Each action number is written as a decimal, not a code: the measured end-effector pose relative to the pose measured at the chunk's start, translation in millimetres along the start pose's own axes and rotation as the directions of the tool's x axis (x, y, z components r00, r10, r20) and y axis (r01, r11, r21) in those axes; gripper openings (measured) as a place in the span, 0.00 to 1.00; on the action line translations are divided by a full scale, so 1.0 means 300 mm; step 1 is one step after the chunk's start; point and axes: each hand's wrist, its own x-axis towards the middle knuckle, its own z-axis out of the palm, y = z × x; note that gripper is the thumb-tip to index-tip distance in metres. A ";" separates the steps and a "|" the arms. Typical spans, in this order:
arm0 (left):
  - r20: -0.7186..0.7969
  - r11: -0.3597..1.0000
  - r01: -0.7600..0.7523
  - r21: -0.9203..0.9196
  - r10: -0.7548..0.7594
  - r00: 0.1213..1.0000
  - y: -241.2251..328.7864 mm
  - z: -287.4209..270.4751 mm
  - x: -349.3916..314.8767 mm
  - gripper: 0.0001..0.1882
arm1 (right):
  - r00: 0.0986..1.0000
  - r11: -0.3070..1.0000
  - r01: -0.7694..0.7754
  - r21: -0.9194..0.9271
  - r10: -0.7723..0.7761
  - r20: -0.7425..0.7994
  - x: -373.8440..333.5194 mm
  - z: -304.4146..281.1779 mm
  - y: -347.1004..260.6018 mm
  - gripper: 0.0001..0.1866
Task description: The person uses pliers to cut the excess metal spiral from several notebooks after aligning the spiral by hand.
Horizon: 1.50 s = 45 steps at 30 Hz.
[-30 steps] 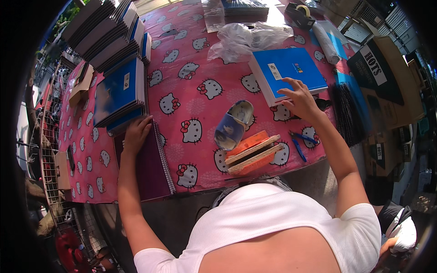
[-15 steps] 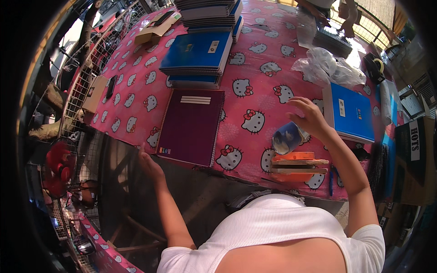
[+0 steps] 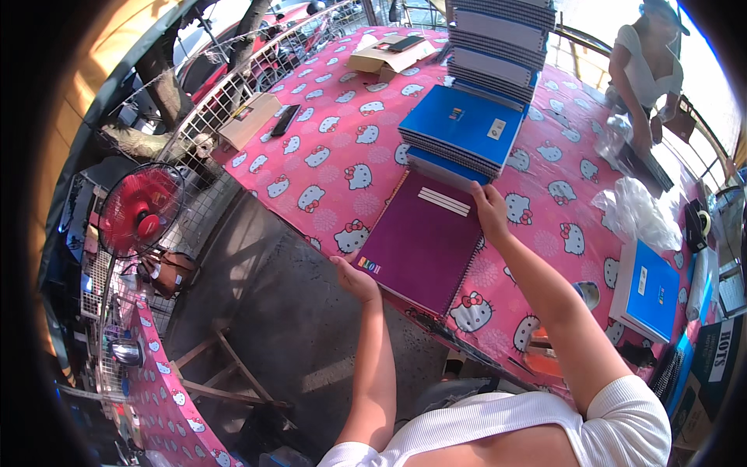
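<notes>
A purple spiral notebook point(image 3: 424, 245) with white label lines lies at a slant near the table's front edge. At its near left corner, my left hand point(image 3: 358, 280) pinches the edge. My right hand point(image 3: 492, 212) has closed on the far right corner, along the spiral side. Just beyond the notebook is a short pile of blue spiral notebooks point(image 3: 459, 128), with a tall stack point(image 3: 498, 47) behind it. To the right, partly hidden by my right arm, are a blue patterned cylinder point(image 3: 587, 293) and an orange object point(image 3: 541, 354).
More blue notebooks point(image 3: 650, 292) lie at the right beside crumpled clear plastic point(image 3: 642, 214) and a tape dispenser point(image 3: 698, 222). A phone point(image 3: 285, 121) and an open cardboard box point(image 3: 389, 56) rest at the far left. A person point(image 3: 642, 74) handles a notebook across the table. A red fan point(image 3: 144, 210) stands left.
My right hand has moved left from above the blue cylinder to the purple notebook. My left hand has come onto its near corner. The view has turned, showing more of the person opposite.
</notes>
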 end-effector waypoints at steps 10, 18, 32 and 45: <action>0.070 0.953 -0.290 0.093 0.284 0.956 0.112 -0.103 -0.043 0.17 | 0.777 0.627 0.564 -0.537 -0.182 0.603 -0.149 -0.880 -0.228 0.22; 0.812 0.967 -0.218 -0.132 0.232 0.536 0.391 0.034 -0.658 0.16 | 0.906 0.320 0.366 -0.874 0.092 0.412 -0.507 -1.410 -0.142 0.24; 0.896 0.401 -0.824 -0.400 0.363 -0.258 0.331 0.152 -1.205 0.21 | 0.852 0.527 0.498 -0.689 -0.148 0.502 -0.523 -1.583 0.039 0.19; 0.917 0.454 -0.815 -0.359 0.335 -0.217 0.335 0.098 -1.220 0.22 | 0.764 0.618 0.529 -0.582 -0.049 0.643 -0.462 -1.594 -0.001 0.18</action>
